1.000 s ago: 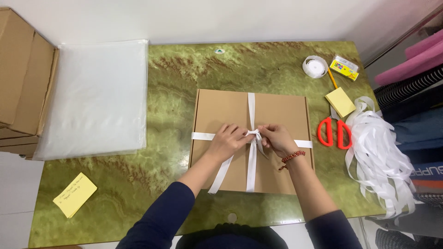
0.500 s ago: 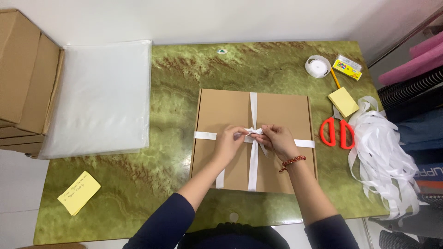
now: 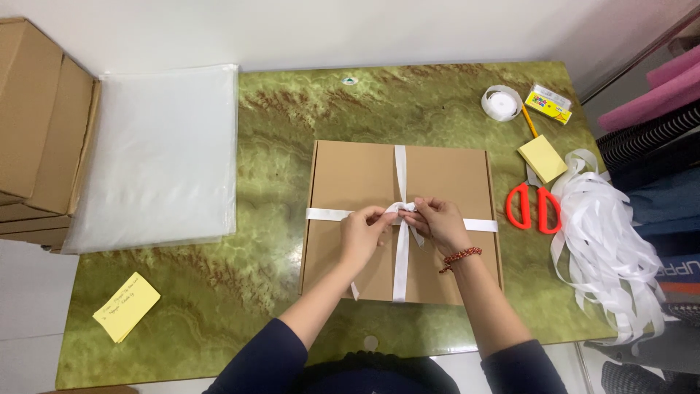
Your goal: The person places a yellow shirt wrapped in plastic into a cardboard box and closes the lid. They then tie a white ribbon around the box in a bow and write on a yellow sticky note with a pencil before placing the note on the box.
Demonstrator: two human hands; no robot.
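Table (image 3: 219, 292), green marble top; box (image 3: 357, 175) flat at its middle, lid shut. Ribbon (image 3: 399, 164) already crossed over the box, both bands snug; I judge the wrap done, the knot at the crossing only half formed, tails loose toward the near edge. Left hand (image 3: 362, 232) and right hand (image 3: 436, 222) each pinch ribbon at the crossing, fingers narrow; scissors (image 3: 534, 208) lie unused to the right.
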